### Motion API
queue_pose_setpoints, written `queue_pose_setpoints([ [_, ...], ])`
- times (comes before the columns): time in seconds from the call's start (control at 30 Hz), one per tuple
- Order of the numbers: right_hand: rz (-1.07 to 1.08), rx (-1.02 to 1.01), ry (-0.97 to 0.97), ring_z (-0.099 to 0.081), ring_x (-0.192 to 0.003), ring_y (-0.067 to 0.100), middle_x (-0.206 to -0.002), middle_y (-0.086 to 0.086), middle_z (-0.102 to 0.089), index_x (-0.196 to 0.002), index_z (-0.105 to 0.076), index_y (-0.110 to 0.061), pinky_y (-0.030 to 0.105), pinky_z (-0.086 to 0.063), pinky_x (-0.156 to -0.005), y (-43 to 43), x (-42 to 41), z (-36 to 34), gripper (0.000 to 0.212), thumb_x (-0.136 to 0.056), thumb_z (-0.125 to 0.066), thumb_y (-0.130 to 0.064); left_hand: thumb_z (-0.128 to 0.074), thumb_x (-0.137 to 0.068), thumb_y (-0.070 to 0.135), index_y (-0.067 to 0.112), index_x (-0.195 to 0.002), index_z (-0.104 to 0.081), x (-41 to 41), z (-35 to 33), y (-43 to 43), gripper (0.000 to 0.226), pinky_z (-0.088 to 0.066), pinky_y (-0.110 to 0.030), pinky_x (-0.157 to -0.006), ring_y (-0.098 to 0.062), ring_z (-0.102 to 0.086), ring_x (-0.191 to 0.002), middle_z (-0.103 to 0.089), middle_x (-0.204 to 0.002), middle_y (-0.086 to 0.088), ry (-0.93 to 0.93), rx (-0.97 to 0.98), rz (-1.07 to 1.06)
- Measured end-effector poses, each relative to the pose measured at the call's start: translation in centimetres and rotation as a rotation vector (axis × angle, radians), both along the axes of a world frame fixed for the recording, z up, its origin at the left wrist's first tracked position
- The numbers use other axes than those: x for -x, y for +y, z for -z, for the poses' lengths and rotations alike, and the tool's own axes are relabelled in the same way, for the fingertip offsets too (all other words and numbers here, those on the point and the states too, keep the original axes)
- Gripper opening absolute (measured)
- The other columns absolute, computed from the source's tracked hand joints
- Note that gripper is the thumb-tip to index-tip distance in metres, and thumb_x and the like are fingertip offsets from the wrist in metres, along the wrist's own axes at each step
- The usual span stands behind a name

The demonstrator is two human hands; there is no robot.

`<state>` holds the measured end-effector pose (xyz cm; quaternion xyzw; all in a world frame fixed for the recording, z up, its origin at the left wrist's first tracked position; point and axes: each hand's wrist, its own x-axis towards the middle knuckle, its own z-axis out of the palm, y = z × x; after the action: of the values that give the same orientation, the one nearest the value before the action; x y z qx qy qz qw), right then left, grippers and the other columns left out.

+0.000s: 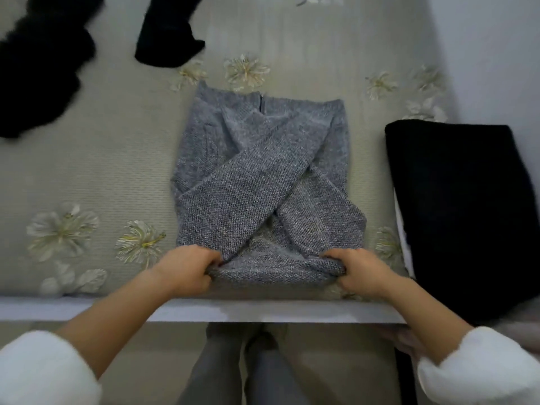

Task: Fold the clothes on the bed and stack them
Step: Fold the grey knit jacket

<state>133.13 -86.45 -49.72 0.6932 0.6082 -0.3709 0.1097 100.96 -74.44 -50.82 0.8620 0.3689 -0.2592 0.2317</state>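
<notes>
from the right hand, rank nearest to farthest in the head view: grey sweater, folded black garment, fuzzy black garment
From the right hand:
1. grey sweater: centre of the bed, its near hem gripped in this hand.
2. folded black garment: just to the right, at the bed's right edge.
3. fuzzy black garment: far left corner, across the bed.

The sweater (263,176) in the middle of the bed (263,311) is a speckled grey knit, on a pale sage bedspread (117,147) with fine ribbed lines and white, yellow-centred flowers (62,226). The folded garment (461,206) at the right edge and the loose clothes (38,68) at the far left corner are plain black; the person's sleeves (43,372) are white.
</notes>
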Motion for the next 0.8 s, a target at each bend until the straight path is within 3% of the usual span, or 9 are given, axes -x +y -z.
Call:
queue_pose_setpoints([
  [0.1, -0.012, 0.139, 0.092, -0.063, -0.1, 0.017, -0.108, -0.003, -0.069, -0.129, -0.056, -0.036, 0.025, -0.049, -0.081, -2.0, 0.0, -2.0, 0.059, -0.073, -0.063, -0.022, -0.052, -0.071, 0.021, 0.02, -0.08, -0.049, 0.7, -1.2, -3.0, 0.01, -0.036, -0.028, -0.057, -0.018, -0.052, -0.071, -0.049, -0.068, 0.007, -0.01, 0.132, -0.027],
  [0.23, 0.013, 0.364, 0.183, -0.056, -0.057, 0.006, -0.065, -0.008, -0.061, -0.118, -0.061, -0.025, 0.023, -0.042, -0.053, -3.9, -0.7, -3.6, 0.055, -0.064, -0.067, -0.013, -0.059, -0.063, 0.023, 0.028, -0.079, -0.059, 1.4, -3.2, -4.9, 0.017, -0.037, -0.022, -0.057, -0.008, -0.052, -0.07, -0.053, -0.069, 0.013, 0.077, 0.493, -0.16],
  [0.3, 0.027, 0.483, 0.26, -0.054, -0.054, 0.006, -0.063, -0.008, -0.061, -0.118, -0.062, -0.016, 0.023, -0.038, -0.051, -3.6, -1.6, -4.3, 0.055, -0.065, -0.07, -0.008, -0.06, -0.054, 0.021, 0.029, -0.073, -0.06, 1.5, -4.8, -3.9, 0.021, -0.037, -0.022, -0.057, -0.007, -0.049, -0.066, -0.055, -0.067, 0.012, 0.05, 0.736, -0.297],
  [0.37, 0.061, 0.514, 0.319, -0.054, -0.053, 0.001, -0.064, -0.012, -0.063, -0.113, -0.06, -0.021, 0.021, -0.037, -0.051, -2.5, -2.7, -5.2, 0.05, -0.065, -0.07, -0.007, -0.059, -0.051, 0.021, 0.025, -0.078, -0.063, 1.6, -6.5, -2.1, 0.028, -0.038, -0.024, -0.062, -0.007, -0.05, -0.068, -0.058, -0.069, 0.011, 0.009, 0.808, -0.372],
  [0.47, 0.216, 0.326, 0.349, -0.06, -0.068, 0.008, -0.083, 0.001, -0.067, -0.102, -0.061, -0.027, 0.021, -0.045, -0.059, 0.5, -4.4, -6.1, 0.047, -0.057, -0.069, -0.016, -0.061, -0.051, 0.024, 0.021, -0.088, -0.063, 1.6, -8.3, 1.8, 0.037, -0.038, -0.026, -0.064, -0.008, -0.053, -0.07, -0.062, -0.075, 0.009, -0.085, 0.737, -0.43],
  [0.53, 0.426, 0.108, 0.441, -0.065, -0.074, 0.013, -0.082, 0.0, -0.07, -0.1, -0.065, -0.024, 0.02, -0.05, -0.062, 2.8, -5.6, -6.2, 0.046, -0.054, -0.07, -0.017, -0.063, -0.052, 0.028, 0.022, -0.093, -0.063, 1.6, -8.9, 4.7, 0.041, -0.04, -0.026, -0.066, -0.009, -0.055, -0.076, -0.064, -0.087, 0.005, -0.186, 0.638, -0.524],
  [0.6, 0.633, -0.044, 0.564, -0.071, -0.077, 0.017, -0.081, 0.001, -0.075, -0.101, -0.065, -0.019, 0.023, -0.055, -0.064, 5.3, -6.7, -5.9, 0.038, -0.066, -0.073, -0.008, -0.071, -0.052, 0.037, 0.024, -0.09, -0.064, 1.8, -8.6, 7.7, 0.041, -0.044, -0.029, -0.068, -0.013, -0.057, -0.079, -0.065, -0.092, -0.005, -0.346, 0.476, -0.659],
  [0.7, 0.778, -0.164, 0.567, -0.071, -0.069, 0.01, -0.074, -0.004, -0.075, -0.098, -0.06, -0.025, 0.02, -0.053, -0.058, 9.0, -7.5, -4.6, 0.028, -0.081, -0.071, -0.007, -0.082, -0.07, 0.025, 0.027, -0.089, -0.065, 1.4, -6.7, 11.4, 0.026, -0.052, -0.038, -0.072, -0.025, -0.064, -0.083, -0.066, -0.092, -0.017, -0.528, 0.259, -0.892],
  [0.8, 0.758, -0.256, 0.441, -0.069, -0.082, 0.007, -0.09, -0.002, -0.073, -0.101, -0.063, -0.025, 0.032, -0.056, -0.076, 12.7, -7.6, -2.6, 0.017, -0.088, -0.068, -0.015, -0.08, -0.064, 0.041, 0.028, -0.091, -0.063, 0.4, -4.2, 13.9, 0.034, -0.053, -0.029, -0.062, -0.018, -0.066, -0.074, -0.068, -0.086, -0.008, -0.616, 0.22, -1.102],
])
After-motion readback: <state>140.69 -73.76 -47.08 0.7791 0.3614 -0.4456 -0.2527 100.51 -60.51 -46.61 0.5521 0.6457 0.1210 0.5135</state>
